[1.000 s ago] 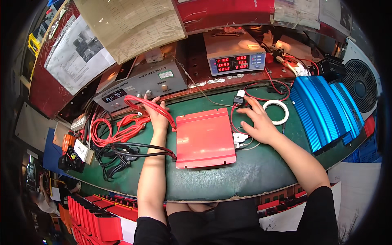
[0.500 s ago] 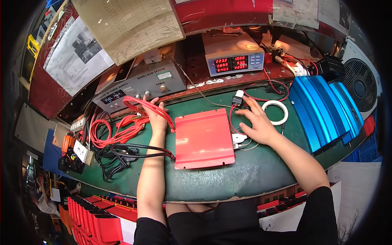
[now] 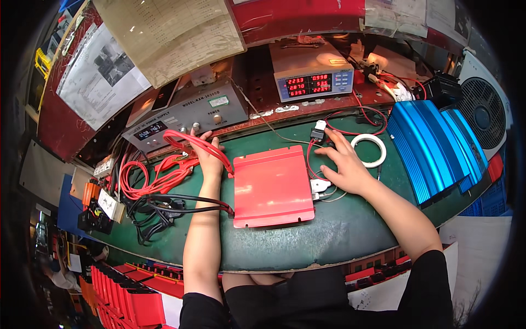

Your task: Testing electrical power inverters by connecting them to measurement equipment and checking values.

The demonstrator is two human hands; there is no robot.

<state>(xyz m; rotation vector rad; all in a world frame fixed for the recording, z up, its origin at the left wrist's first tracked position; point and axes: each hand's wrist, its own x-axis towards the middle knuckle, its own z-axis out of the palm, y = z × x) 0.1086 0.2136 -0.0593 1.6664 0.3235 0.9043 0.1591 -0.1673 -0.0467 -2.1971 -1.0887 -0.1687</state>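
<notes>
A flat red metal box [image 3: 272,186] lies on the green-topped bench between my hands. Thick red cables [image 3: 205,143] and black cables [image 3: 192,202] come out of its left side. My left hand [image 3: 208,160] is open beyond the box's left corner, fingers apart near the knobs of a grey power supply [image 3: 189,118]; the red cables cross over it, and whether it touches a knob is unclear. At the right, my right hand [image 3: 348,163] is open with fingers spread, its fingertips close to a small black-and-white connector [image 3: 318,131]. A white plug [image 3: 320,186] sits at the box's right side.
A meter with red digits [image 3: 313,85] stands at the back. On the right are a white ring [image 3: 368,151], blue finned cases [image 3: 427,153] and a fan [image 3: 483,109]. Red clamps and coiled leads [image 3: 159,178] lie left. Stacked red parts [image 3: 129,296] are below the bench edge.
Digits on the meter and on the power supply's display have changed. Both hands stay in nearly the same place, and the red box has not visibly moved on the bench.
</notes>
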